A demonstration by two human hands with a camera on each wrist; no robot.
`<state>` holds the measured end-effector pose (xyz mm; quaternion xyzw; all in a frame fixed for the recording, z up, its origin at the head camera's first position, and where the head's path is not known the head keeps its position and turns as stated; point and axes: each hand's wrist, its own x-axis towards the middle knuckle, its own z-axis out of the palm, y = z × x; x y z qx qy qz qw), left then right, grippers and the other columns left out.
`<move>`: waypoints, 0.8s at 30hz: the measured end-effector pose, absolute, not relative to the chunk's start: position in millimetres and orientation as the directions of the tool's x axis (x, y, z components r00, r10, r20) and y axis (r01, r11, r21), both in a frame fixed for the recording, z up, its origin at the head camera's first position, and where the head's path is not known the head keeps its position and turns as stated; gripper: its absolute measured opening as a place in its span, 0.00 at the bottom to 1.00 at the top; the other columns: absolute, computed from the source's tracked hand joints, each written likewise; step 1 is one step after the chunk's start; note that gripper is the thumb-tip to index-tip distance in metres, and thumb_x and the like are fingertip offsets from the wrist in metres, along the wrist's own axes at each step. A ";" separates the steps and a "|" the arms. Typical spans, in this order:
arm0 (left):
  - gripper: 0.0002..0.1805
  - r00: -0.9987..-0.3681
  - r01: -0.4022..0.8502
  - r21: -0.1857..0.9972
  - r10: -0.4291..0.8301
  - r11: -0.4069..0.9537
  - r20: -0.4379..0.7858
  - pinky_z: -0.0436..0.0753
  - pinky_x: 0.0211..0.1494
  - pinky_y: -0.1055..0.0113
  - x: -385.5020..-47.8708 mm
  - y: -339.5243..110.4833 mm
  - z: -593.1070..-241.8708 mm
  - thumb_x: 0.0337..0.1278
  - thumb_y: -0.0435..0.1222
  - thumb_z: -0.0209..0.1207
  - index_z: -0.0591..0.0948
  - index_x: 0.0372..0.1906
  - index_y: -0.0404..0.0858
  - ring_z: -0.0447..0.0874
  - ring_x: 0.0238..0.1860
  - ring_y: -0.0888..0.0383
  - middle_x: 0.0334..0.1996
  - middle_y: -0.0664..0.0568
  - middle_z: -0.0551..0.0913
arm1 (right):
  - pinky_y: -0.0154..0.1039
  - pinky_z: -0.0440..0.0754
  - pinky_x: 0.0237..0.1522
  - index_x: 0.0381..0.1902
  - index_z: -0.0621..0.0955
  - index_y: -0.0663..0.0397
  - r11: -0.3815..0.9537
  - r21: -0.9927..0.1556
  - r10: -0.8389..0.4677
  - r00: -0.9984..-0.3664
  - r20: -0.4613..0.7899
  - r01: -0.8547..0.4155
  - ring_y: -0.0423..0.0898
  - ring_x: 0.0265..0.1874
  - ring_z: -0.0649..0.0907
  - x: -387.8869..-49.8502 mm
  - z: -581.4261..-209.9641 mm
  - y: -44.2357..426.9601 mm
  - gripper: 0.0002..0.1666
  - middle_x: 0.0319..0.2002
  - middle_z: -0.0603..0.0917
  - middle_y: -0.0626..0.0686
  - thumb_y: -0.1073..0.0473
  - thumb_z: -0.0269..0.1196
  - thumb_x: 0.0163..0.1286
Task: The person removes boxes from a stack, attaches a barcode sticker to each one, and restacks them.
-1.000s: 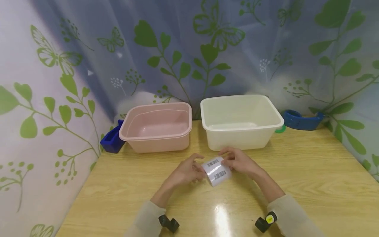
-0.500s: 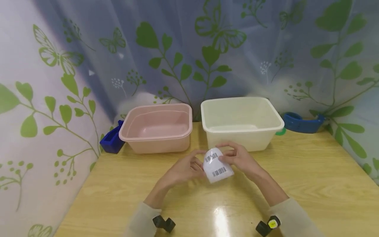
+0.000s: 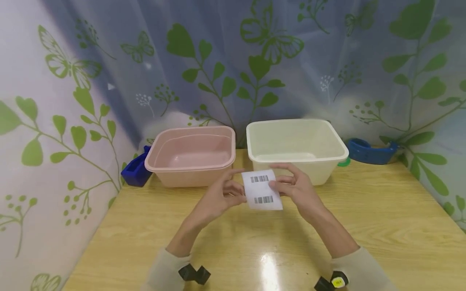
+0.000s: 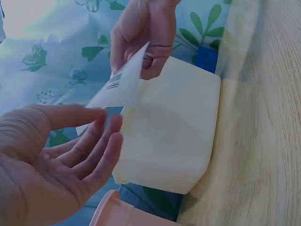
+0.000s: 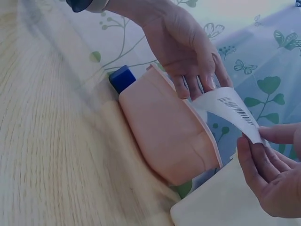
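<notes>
Between my two hands is a small white sheet of barcode labels (image 3: 260, 190), raised above the table and printed with two barcodes. My left hand (image 3: 217, 200) holds its left edge, thumb low and index finger near the upper corner. The right hand (image 3: 300, 190) pinches the opposite edge, its thumb lying on the printed face. Seen from the left wrist, the sheet (image 4: 120, 89) looks slightly bent, with the left thumb and fingertips at its near edge. In the right wrist view the sheet (image 5: 235, 110) curves from one hand to the other.
Behind the hands stand a pink basin (image 3: 193, 178) and a white basin (image 3: 291, 167). A dark blue tape dispenser (image 3: 136, 171) is left of the pink one. Another blue dispenser (image 3: 373, 152) and a green round thing (image 3: 344, 162) are at the right. A patterned curtain (image 3: 218, 60) hangs behind.
The sheet has risen away from the table and moved slightly up in the head view. It was curled over and now faces the head camera more flatly. Both hands rose with it.
</notes>
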<state>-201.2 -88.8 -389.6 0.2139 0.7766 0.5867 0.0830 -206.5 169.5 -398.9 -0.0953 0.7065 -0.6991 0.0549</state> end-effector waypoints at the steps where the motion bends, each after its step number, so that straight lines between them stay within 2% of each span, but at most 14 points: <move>1: 0.42 -0.905 0.223 0.953 0.407 0.204 0.125 0.87 0.55 0.59 -201.0 -88.5 -389.2 0.61 0.26 0.68 0.66 0.77 0.46 0.87 0.45 0.53 0.42 0.46 0.88 | 0.40 0.88 0.44 0.71 0.72 0.56 -0.004 -0.998 -0.194 -0.979 0.056 -0.056 0.48 0.40 0.89 -205.7 -397.8 169.3 0.33 0.41 0.91 0.52 0.66 0.68 0.70; 6: 0.35 -0.928 0.166 0.981 0.352 0.102 0.121 0.87 0.55 0.57 -198.8 -88.5 -388.6 0.64 0.27 0.66 0.69 0.75 0.41 0.88 0.45 0.51 0.44 0.42 0.88 | 0.40 0.88 0.44 0.71 0.72 0.57 -0.053 -0.997 -0.146 -0.987 0.065 -0.057 0.46 0.39 0.89 -202.2 -393.5 167.5 0.33 0.39 0.91 0.49 0.68 0.68 0.70; 13: 0.16 -0.926 0.176 0.982 0.350 0.069 0.141 0.88 0.52 0.53 -195.5 -88.1 -386.7 0.74 0.29 0.56 0.78 0.61 0.28 0.87 0.42 0.54 0.46 0.37 0.87 | 0.39 0.89 0.45 0.71 0.72 0.58 -0.087 -0.994 -0.124 -0.989 0.076 -0.065 0.45 0.38 0.89 -197.5 -388.5 161.8 0.33 0.39 0.91 0.48 0.68 0.67 0.71; 24: 0.12 -0.936 0.280 0.942 0.269 0.183 0.226 0.88 0.51 0.61 -190.2 -86.9 -378.5 0.67 0.31 0.65 0.83 0.52 0.34 0.88 0.44 0.53 0.42 0.44 0.88 | 0.42 0.89 0.48 0.72 0.70 0.60 -0.084 -0.992 -0.131 -0.986 0.108 -0.098 0.47 0.38 0.91 -190.1 -382.7 156.3 0.34 0.39 0.92 0.50 0.69 0.67 0.70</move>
